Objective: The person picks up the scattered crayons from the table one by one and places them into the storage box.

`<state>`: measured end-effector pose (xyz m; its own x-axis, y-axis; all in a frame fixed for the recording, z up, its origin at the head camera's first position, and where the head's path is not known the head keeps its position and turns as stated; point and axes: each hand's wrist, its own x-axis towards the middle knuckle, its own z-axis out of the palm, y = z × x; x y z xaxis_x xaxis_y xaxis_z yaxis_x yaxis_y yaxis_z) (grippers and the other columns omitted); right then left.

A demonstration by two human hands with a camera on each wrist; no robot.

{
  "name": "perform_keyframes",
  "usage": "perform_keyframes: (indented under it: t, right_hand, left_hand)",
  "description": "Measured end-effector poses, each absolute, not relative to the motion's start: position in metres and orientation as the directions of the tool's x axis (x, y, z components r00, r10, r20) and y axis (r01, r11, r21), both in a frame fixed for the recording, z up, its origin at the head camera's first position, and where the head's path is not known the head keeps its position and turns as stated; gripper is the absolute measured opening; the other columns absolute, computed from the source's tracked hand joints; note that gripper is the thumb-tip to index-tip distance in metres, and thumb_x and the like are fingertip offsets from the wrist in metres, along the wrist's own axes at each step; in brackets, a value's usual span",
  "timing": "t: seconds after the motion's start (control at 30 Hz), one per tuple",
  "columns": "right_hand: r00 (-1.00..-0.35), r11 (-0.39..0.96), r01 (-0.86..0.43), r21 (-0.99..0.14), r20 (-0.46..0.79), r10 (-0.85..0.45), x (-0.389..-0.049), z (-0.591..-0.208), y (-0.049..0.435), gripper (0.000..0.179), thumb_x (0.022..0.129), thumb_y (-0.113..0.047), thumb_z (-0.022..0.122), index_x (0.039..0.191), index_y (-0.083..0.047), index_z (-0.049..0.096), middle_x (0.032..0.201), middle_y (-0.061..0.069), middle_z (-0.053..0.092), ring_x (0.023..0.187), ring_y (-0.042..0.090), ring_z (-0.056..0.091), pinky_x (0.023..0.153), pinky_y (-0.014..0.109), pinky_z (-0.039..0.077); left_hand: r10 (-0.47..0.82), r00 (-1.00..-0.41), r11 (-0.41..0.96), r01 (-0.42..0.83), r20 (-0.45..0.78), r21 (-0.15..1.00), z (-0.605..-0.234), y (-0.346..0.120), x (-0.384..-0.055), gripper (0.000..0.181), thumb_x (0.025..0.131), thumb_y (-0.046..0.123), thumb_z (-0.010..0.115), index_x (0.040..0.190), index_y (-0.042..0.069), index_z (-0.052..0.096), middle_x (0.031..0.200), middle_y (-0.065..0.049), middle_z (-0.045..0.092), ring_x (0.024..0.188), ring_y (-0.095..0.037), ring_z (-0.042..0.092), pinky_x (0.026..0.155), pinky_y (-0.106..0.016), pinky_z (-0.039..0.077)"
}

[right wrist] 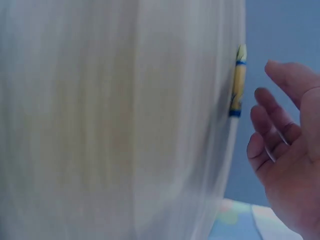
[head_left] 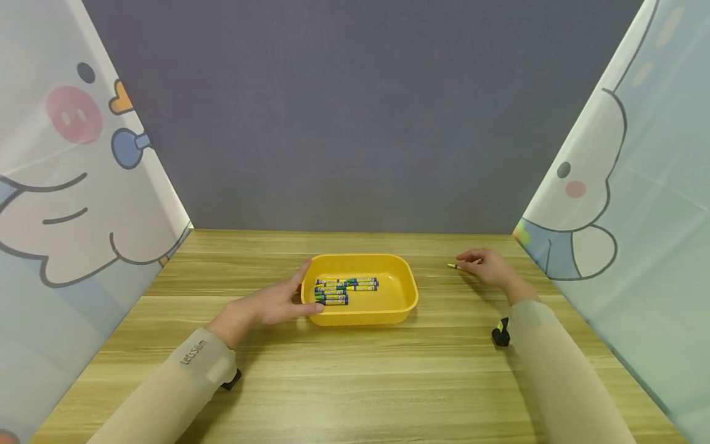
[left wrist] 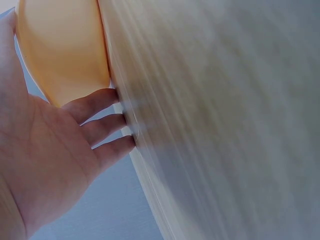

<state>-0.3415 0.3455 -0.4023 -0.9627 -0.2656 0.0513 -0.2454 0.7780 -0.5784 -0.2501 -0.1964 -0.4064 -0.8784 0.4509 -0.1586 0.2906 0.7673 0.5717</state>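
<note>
A yellow plastic basket [head_left: 383, 317] stands on the table, with several crayons [head_left: 346, 288] lying at its left side. My left hand [head_left: 277, 302] holds the basket by its left end: the thumb lies over the front rim and the fingers reach along the outer wall. In the left wrist view, fingertips [left wrist: 127, 142] touch the tabletop beside the basket wall [left wrist: 70, 50]. Over to the right, a single yellow crayon [right wrist: 238, 82] lies on the table. My right hand [head_left: 485, 268] hovers close beside it, fingers loosely bent and apart from it in the right wrist view.
The wood-grain table [head_left: 355, 382] ends at a dark grey panel [head_left: 355, 123] behind. Curtains with cartoon animals hang at the left [head_left: 72, 185] and right [head_left: 638, 216]. A small black device [head_left: 501, 333] sits by the right wrist, another [head_left: 232, 380] by the left.
</note>
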Motion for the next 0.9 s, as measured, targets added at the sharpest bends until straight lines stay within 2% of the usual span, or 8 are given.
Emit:
perform_keyframes:
  t: [0.1, 0.23, 0.33, 0.43, 0.6, 0.73, 0.9]
  right_hand:
    - [-0.965, 0.8, -0.23, -0.554, 0.025, -0.261, -0.34, -0.404, 0.354, 0.038, 0.112, -0.017, 0.063, 0.144, 0.004, 0.068, 0.141, 0.036, 0.064, 0.122, 0.052, 0.067, 0.101, 0.062, 0.058]
    - [-0.965, 0.819, -0.228, -0.527, 0.009, -0.263, -0.342, -0.407, 0.361, 0.042, 0.11, -0.017, 0.066, 0.145, 0.006, 0.067, 0.136, 0.035, 0.068, 0.127, 0.055, 0.065, 0.105, 0.064, 0.056]
    - [-0.963, 0.833, -0.24, -0.499, 0.013, -0.27, -0.344, -0.407, 0.363, 0.039, 0.109, -0.017, 0.068, 0.141, 0.005, 0.07, 0.128, 0.03, 0.074, 0.121, 0.05, 0.069, 0.1, 0.06, 0.057]
    - [-0.965, 0.843, -0.228, -0.488, -0.003, -0.263, -0.345, -0.407, 0.363, 0.034, 0.109, -0.016, 0.068, 0.137, 0.001, 0.074, 0.12, 0.024, 0.077, 0.108, 0.038, 0.07, 0.091, 0.049, 0.057]
    - [-0.962, 0.838, -0.219, -0.5, -0.033, -0.271, -0.345, -0.407, 0.358, 0.03, 0.108, -0.015, 0.069, 0.133, -0.001, 0.077, 0.107, 0.016, 0.078, 0.088, 0.02, 0.064, 0.077, 0.033, 0.051]
    - [-0.95, 0.819, -0.258, -0.512, -0.017, -0.31, -0.341, -0.407, 0.349, 0.03, 0.107, -0.015, 0.07, 0.133, -0.002, 0.077, 0.102, 0.013, 0.077, 0.079, 0.016, 0.06, 0.07, 0.031, 0.05]
    - [-0.927, 0.792, -0.342, -0.506, 0.043, -0.373, -0.337, -0.399, 0.328, 0.027, 0.108, -0.015, 0.069, 0.132, -0.007, 0.079, 0.105, 0.01, 0.075, 0.081, 0.017, 0.058, 0.07, 0.032, 0.049]
  left_hand:
    - [0.451, -0.878, 0.769, 0.29, -0.16, 0.57, -0.407, -0.196, -0.25, 0.122, 0.097, 0.08, 0.063, 0.176, 0.03, -0.016, 0.177, -0.026, 0.034, 0.159, -0.045, 0.044, 0.129, -0.065, 0.035]
    - [0.449, -0.879, 0.77, 0.289, -0.161, 0.569, -0.406, -0.196, -0.25, 0.122, 0.097, 0.08, 0.063, 0.176, 0.03, -0.016, 0.178, -0.025, 0.03, 0.16, -0.046, 0.041, 0.129, -0.065, 0.034]
    - [0.45, -0.879, 0.77, 0.293, -0.158, 0.567, -0.406, -0.196, -0.25, 0.122, 0.097, 0.08, 0.062, 0.176, 0.03, -0.016, 0.179, -0.025, 0.028, 0.16, -0.047, 0.04, 0.129, -0.066, 0.033]
    - [0.452, -0.879, 0.769, 0.298, -0.152, 0.565, -0.406, -0.197, -0.251, 0.122, 0.097, 0.08, 0.062, 0.177, 0.028, -0.015, 0.178, -0.025, 0.03, 0.159, -0.047, 0.042, 0.129, -0.066, 0.035]
    - [0.448, -0.881, 0.776, 0.299, -0.153, 0.555, -0.406, -0.197, -0.25, 0.122, 0.097, 0.08, 0.062, 0.177, 0.026, -0.014, 0.177, -0.025, 0.034, 0.157, -0.045, 0.046, 0.128, -0.064, 0.037]
    - [0.447, -0.88, 0.777, 0.291, -0.164, 0.558, -0.404, -0.197, -0.248, 0.123, 0.097, 0.08, 0.062, 0.177, 0.025, -0.013, 0.176, -0.026, 0.036, 0.157, -0.045, 0.046, 0.129, -0.064, 0.036]
    - [0.449, -0.878, 0.771, 0.287, -0.166, 0.569, -0.403, -0.196, -0.249, 0.122, 0.097, 0.08, 0.062, 0.177, 0.028, -0.014, 0.177, -0.026, 0.032, 0.159, -0.046, 0.043, 0.129, -0.065, 0.035]
